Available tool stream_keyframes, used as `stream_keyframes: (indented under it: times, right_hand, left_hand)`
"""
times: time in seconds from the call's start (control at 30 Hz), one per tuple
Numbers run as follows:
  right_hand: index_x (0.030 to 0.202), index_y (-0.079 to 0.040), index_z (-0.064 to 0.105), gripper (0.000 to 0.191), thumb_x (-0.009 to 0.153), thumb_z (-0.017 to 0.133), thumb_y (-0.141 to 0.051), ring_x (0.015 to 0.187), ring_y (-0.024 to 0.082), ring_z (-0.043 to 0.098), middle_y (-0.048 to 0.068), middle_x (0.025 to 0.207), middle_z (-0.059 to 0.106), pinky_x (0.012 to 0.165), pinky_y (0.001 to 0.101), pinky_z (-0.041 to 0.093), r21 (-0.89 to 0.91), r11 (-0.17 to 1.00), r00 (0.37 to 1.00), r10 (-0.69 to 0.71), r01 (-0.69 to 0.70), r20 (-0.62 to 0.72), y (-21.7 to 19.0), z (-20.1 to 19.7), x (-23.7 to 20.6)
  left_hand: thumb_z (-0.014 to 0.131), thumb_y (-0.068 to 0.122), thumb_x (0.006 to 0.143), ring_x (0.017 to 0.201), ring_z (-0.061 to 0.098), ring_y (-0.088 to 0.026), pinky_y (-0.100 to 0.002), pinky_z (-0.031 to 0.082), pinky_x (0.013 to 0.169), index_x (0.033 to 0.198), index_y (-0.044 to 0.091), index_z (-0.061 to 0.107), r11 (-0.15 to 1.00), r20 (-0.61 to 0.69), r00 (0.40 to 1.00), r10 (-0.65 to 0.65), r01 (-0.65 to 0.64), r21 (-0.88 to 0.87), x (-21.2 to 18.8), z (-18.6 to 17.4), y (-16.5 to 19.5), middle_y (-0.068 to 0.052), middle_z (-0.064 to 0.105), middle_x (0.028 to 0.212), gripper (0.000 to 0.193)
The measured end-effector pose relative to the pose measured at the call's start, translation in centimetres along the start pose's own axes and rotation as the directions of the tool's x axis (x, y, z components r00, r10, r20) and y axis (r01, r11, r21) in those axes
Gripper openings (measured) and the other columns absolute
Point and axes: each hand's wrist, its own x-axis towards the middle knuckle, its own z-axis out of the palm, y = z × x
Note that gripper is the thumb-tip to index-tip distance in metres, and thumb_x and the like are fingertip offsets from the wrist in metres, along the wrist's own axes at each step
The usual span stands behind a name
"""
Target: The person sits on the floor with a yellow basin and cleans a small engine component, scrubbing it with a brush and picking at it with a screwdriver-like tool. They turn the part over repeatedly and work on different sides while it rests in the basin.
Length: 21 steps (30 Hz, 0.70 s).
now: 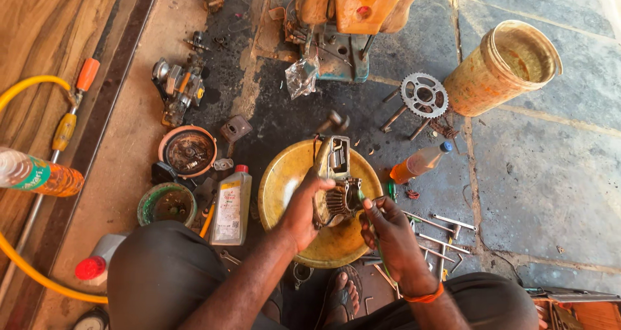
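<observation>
We are sitting on the floor and holding a small engine part (335,186) up over a yellow pan (284,181). Our left hand (304,207) is wrapped tight around its side. Our right hand (386,225) is closed too, pinching a thin tool with a green bit and poking it at the ribbed end of the part. We think we are taking the part to bits or cleaning it, and we are about in the middle of that. The next poke is going to need a steady grip, because the part is hanging in the air and could slip down into the pan.

Lots of things are lying around us. A white oil bottle (231,206) is standing just left of the pan. A small orange bottle (419,162) is lying to the right, near a toothed wheel (424,95) and a big yellow bucket (501,68). Loose spanners (446,230) are lying by our right knee, close enough to bump. A round rusty cover (187,150) and a green bowl (167,204) are sitting farther left.
</observation>
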Motion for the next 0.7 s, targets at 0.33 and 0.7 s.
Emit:
stream_keyframes:
  times: [0.33, 0.7]
  right_hand:
    - [0.091, -0.008, 0.053, 0.023, 0.096, 0.068, -0.024, 0.051, 0.006, 0.045, 0.001, 0.066, 0.056, 0.044, 0.0234, 0.032, -0.135, 0.975, 0.983, -0.182, 0.178, -0.017, 1.1, -0.9, 1.4]
    - [0.087, -0.011, 0.053, 0.025, 0.092, 0.069, -0.030, 0.045, 0.010, 0.043, 0.001, 0.060, 0.055, 0.042, 0.0271, 0.032, -0.094, 0.991, 0.996, 0.090, -0.092, -0.022, 1.6, -1.1, 1.1]
  left_hand:
    - [0.064, 0.020, 0.083, 0.092, 0.070, -0.017, -0.037, 0.060, 0.080, 0.122, 0.008, 0.060, 0.984, -0.067, 0.992, 0.110, -0.099, 0.151, 0.3, 0.0, -1.8, -0.006, 0.068, 0.101, 0.041]
    - [0.061, 0.021, 0.077, 0.086, 0.072, -0.017, -0.036, 0.060, 0.077, 0.118, 0.019, 0.064, 0.978, 0.026, 0.986, 0.164, -0.166, 0.123, 0.7, -0.8, -1.1, -0.005, 0.074, 0.097, 0.041]
